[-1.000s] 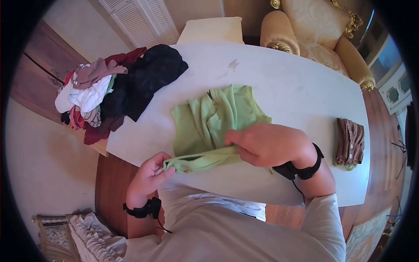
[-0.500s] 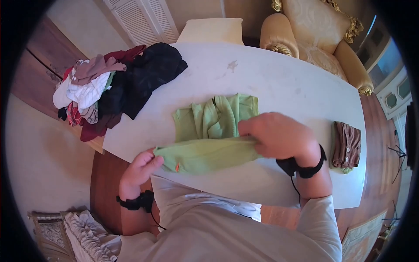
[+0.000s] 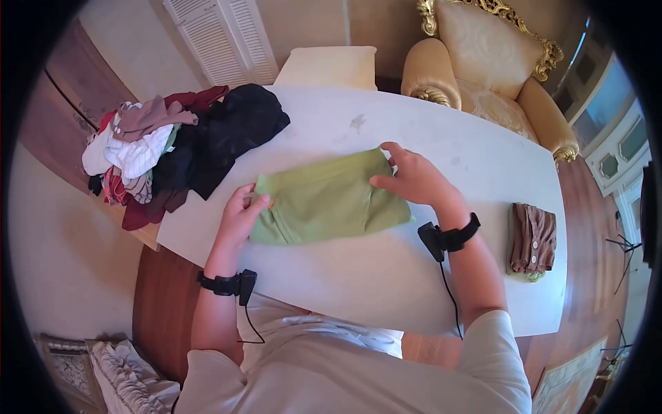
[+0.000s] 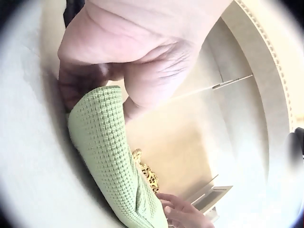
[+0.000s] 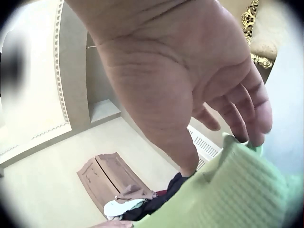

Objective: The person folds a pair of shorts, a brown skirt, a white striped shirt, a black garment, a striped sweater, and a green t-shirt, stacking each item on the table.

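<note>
A light green waffle-knit top, with a small orange mark near its left end, lies folded into a wide band on the white table. My left hand pinches its left end, thumb over the cloth and fingers curled at the edge; the left wrist view shows the knit between them. At the far right corner is my right hand, fingers fairly straight. In the right wrist view its fingertips touch the raised edge of the fabric, with the thumb apart from them.
A loose heap of clothes, with a black garment beside it, covers the table's left end. A folded brown buttoned garment lies on green cloth at the right. Beyond the far edge stand a cream seat and a gilded armchair.
Both hands have carried the near edge of the green top forward and laid it over the rest. The right hand has moved to the far corner and its fingers have straightened.
</note>
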The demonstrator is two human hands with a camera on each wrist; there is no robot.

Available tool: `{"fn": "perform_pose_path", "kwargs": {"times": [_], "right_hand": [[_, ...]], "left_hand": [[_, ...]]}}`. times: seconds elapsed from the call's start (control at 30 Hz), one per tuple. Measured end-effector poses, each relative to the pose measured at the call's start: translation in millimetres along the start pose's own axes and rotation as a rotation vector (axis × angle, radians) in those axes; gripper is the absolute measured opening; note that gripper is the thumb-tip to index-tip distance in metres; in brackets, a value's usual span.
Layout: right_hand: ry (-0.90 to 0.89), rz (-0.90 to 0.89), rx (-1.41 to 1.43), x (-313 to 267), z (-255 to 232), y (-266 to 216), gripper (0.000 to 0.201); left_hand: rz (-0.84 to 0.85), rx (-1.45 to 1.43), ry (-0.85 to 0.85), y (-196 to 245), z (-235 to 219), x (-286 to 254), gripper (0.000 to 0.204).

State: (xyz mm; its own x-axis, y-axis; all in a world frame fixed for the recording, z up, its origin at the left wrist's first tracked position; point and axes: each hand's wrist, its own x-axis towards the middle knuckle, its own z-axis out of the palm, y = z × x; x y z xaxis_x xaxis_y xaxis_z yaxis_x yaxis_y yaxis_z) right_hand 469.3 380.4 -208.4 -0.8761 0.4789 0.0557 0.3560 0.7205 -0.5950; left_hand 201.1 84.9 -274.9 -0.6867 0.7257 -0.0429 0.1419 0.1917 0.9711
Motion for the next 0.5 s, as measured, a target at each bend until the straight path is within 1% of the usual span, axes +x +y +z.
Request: {"fn": "perform_pose_path", "kwargs": {"times": [0.07, 0.1, 0.17, 0.27, 0.3, 0.37, 0.4, 0.43, 0.47, 0.5], "right_hand": [[0.049, -0.015, -0.043, 5, 15, 7, 0.066], [0.075, -0.024, -0.066, 7, 19, 9, 0.064], [0.060, 0.007, 0.000, 7, 14, 6, 0.058], [0.088, 0.020, 0.140, 5, -5, -5, 0.055], [0.104, 0.017, 0.192, 4, -11, -6, 0.055], [0.139, 0.023, 0.206, 2, -18, -6, 0.055], [0.160, 0.025, 0.212, 1, -20, -5, 0.054], [0.180, 0.038, 0.152, 2, -17, -1, 0.054], [0.202, 0.051, 0.093, 5, -10, 7, 0.054], [0.226, 0.064, 0.033, 6, -5, 13, 0.053]], "left_hand": [[-0.014, -0.027, -0.026, -4, -5, 4, 0.043], [-0.004, -0.027, -0.004, -6, -6, 4, 0.042], [0.018, -0.028, 0.040, -6, -6, 4, 0.040], [0.180, -0.044, 0.158, 7, 0, 2, 0.035], [0.206, -0.048, 0.173, 13, 4, 0, 0.035], [0.260, -0.055, 0.203, 27, 11, -2, 0.035], [0.224, 0.035, 0.200, 23, 8, 4, 0.035], [0.188, 0.124, 0.196, 13, 4, 12, 0.036], [0.154, 0.214, 0.191, 12, 3, 16, 0.037], [0.282, 0.382, 0.261, 11, 5, 16, 0.038]]}}
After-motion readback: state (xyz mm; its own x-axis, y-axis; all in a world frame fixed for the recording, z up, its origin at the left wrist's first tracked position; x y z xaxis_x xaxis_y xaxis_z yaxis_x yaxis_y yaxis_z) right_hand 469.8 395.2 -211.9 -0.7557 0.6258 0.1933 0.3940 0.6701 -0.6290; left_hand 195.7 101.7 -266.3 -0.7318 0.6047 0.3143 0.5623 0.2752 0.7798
